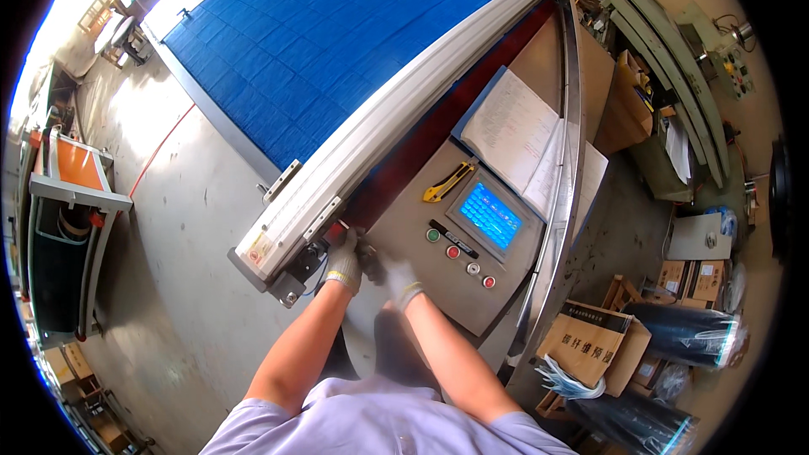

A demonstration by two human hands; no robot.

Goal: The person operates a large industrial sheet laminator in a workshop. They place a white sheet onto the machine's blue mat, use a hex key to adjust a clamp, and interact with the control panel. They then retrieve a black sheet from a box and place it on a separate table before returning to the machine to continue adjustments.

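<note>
My left hand, in a pale knit work glove, is at the near end of a long white machine beam. Its fingers curl by a small red part and dark fittings; what they grip is hidden. Just to the right, my right hand, gloved too, is blurred by motion, and its fingers cannot be made out. Dark blurred shapes lie between the two hands. Beyond them is a grey control panel with a lit blue screen, several round buttons and a yellow-black utility knife.
A wide blue-covered machine bed stretches beyond the beam. An open notebook lies past the screen, beside a curved metal rail. Cardboard boxes and black wrapped rolls stand at right. A roller machine stands at left.
</note>
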